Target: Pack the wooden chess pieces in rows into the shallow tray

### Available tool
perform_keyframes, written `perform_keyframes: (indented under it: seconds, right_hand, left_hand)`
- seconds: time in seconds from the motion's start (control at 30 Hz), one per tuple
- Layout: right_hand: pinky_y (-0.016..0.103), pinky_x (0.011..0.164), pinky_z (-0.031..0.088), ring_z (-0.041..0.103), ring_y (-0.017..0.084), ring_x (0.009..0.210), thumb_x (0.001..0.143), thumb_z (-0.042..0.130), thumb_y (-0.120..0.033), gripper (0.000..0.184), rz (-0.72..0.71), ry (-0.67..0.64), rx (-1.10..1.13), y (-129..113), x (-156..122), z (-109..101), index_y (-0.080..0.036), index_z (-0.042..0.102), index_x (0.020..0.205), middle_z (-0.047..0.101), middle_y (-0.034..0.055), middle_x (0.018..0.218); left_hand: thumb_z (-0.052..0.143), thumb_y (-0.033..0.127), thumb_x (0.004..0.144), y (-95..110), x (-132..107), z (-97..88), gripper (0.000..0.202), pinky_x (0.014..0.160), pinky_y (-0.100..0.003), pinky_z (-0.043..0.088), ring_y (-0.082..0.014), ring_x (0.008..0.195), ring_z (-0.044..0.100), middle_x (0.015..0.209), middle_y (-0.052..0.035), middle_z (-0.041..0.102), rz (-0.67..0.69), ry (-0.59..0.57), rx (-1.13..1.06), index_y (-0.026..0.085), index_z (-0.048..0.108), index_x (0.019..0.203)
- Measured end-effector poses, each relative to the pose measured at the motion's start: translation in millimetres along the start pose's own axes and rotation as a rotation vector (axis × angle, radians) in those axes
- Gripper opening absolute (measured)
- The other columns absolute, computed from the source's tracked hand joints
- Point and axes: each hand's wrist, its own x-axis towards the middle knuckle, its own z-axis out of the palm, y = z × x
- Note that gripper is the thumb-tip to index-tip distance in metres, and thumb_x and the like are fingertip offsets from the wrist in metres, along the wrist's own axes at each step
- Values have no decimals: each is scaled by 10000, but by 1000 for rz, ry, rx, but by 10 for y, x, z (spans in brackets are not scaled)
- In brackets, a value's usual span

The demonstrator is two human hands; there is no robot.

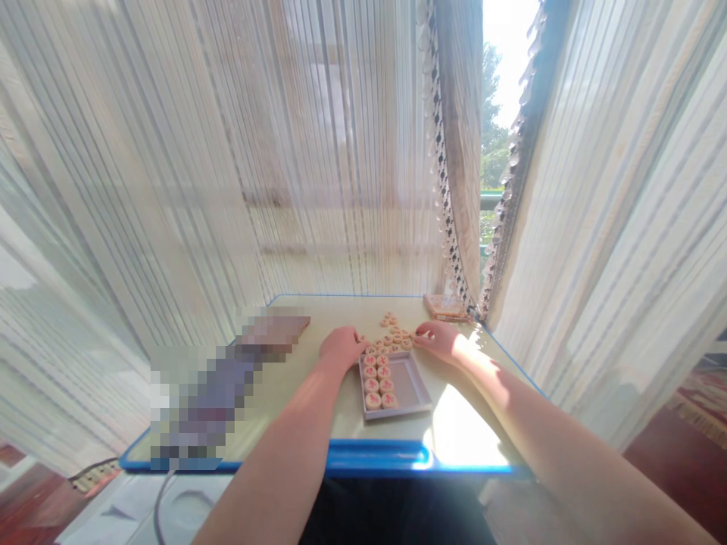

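A shallow grey tray [412,382] lies in the middle of a pale table [318,393]. Its left side holds two rows of round wooden chess pieces [379,382] with red marks. More loose pieces [394,337] lie scattered just beyond the tray. My left hand [341,348] rests at the tray's far left corner with fingers curled, touching the nearest loose pieces. My right hand [437,339] is at the right edge of the loose pile, fingers bent down onto a piece. What either hand holds is hidden.
The table has a blue rim [375,456]. A small flat box [446,305] sits at the far right corner. A blurred-out flat object [227,378] covers the table's left side. Striped sheer curtains [227,166] close in on all sides, with a window gap [494,151] behind.
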Motion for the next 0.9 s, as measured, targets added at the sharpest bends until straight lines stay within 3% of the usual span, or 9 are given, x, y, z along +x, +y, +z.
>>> perform_keyframes:
  seconds: [0.23, 0.43, 0.9]
  right_hand:
    - [291, 751, 429, 582, 192, 836, 747, 560, -326, 212, -143, 57, 87, -36, -42, -33, -194, 646, 889, 658, 58, 915]
    - [315, 757, 433, 571, 179, 825, 742, 569, -324, 184, -257, 28, 32, -27, -31, 17, -213, 647, 867, 643, 30, 868]
    - [299, 718, 434, 561, 169, 786, 778, 530, -337, 225, -216, 11, 37, -21, 3, 87, -223, 674, 908, 632, 45, 883]
  left_hand:
    - [618, 311, 665, -58, 32, -12, 251, 650, -232, 424, -168, 773, 613, 838, -39, 686, 62, -78, -118, 180, 667, 874]
    - [609, 342, 678, -51, 29, -11, 245, 640, -237, 414, -173, 775, 608, 844, -46, 683, 51, -73, -119, 184, 665, 857]
    - [572, 404, 710, -102, 59, -43, 263, 588, -234, 376, -172, 781, 604, 841, -10, 671, 71, -132, -109, 233, 637, 900]
